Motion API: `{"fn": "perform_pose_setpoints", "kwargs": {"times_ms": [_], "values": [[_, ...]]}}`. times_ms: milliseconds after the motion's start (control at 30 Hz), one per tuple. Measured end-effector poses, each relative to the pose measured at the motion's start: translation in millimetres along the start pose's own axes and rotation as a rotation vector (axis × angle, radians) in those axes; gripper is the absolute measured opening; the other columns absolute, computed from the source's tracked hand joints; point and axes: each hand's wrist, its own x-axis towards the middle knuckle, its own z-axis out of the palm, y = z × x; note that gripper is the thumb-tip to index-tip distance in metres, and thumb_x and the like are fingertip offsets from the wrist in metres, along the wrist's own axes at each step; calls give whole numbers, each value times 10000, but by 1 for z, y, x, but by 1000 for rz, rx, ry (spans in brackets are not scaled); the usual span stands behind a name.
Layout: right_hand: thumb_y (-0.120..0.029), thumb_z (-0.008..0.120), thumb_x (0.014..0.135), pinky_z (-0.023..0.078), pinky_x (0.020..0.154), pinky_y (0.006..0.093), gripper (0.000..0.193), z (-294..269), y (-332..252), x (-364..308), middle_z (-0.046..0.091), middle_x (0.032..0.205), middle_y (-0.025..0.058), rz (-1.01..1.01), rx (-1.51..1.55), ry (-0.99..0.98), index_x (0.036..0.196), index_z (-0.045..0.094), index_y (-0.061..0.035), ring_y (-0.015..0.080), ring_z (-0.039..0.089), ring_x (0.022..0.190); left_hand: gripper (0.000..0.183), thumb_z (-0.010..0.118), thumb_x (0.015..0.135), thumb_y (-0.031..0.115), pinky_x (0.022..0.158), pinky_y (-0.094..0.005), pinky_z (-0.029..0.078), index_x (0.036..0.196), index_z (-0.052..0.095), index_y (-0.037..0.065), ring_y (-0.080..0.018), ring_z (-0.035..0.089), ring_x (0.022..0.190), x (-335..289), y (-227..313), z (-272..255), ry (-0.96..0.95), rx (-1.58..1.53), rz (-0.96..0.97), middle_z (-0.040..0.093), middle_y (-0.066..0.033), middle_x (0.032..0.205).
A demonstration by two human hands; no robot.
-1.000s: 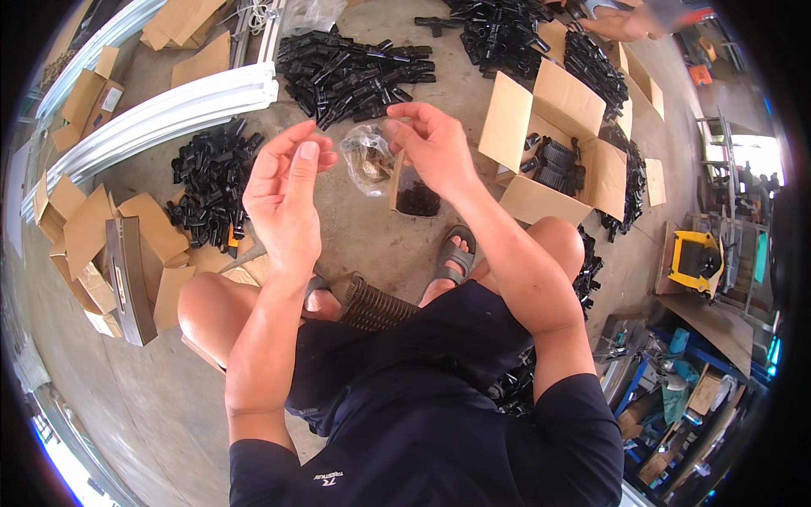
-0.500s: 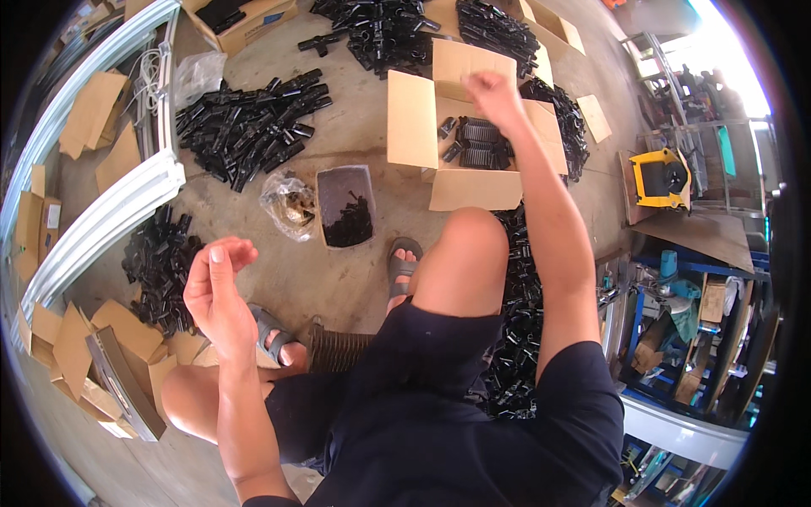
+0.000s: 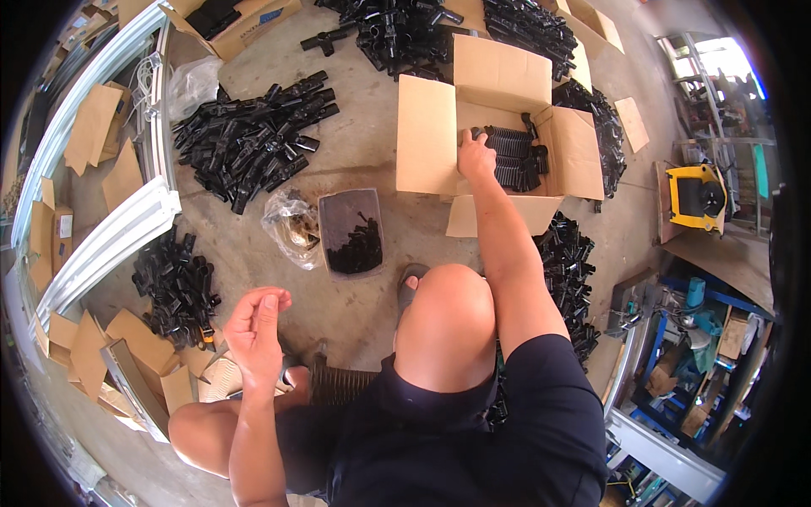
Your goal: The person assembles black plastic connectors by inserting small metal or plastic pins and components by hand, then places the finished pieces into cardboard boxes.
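Observation:
My right hand reaches down into an open cardboard box, at the left end of the stacked parts. Its fingers are bent around a black plastic part, mostly hidden by the hand. Inside the box, black ribbed parts lie in close rows, with a few looser pieces on their right. My left hand hovers over the floor left of my knees. Its fingers are loosely curled, the thumb stands up, and I see nothing in it.
A grey bin holds small black pieces, beside a clear plastic bag. Piles of black parts lie around, including a left pile and a right pile. Open cartons, white metal rails and a yellow-framed tool stand farther out.
My right hand has come down from above the box into it, onto the black parts. My left hand has moved slightly right and down in view. The view has shifted slightly.

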Motion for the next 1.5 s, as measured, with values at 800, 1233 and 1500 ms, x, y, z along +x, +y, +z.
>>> {"fn": "perform_pose_setpoints", "kwargs": {"times_ms": [800, 1233, 1500], "values": [[-29, 629, 869, 507, 621, 284, 169, -290, -97, -212, 655, 890, 19, -755, 887, -674, 1035, 609, -54, 108, 605, 713, 381, 731, 895, -1, 907, -330, 547, 1266, 645, -3, -208, 656, 1063, -14, 57, 14, -27, 233, 514, 676, -143, 1205], [-137, 676, 1006, 517, 583, 222, 295, -316, -189, -318, 684, 990, 24, -618, 1406, -526, 1272, 627, -20, 64, 636, 780, 90, 581, 1040, 74, 678, -284, 582, 1121, 545, 62, -182, 712, 802, -25, 38, -47, -64, -874, -75, 723, -144, 1062], [-97, 680, 1000, 546, 819, 240, 284, -269, -216, -339, 708, 1029, 46, -719, 1616, -496, 1256, 660, 23, 85, 659, 932, 377, 509, 1090, 184, 753, -304, 586, 1450, 487, 74, -157, 695, 925, -33, 35, -50, -168, -869, -93, 676, -64, 1250]]}}
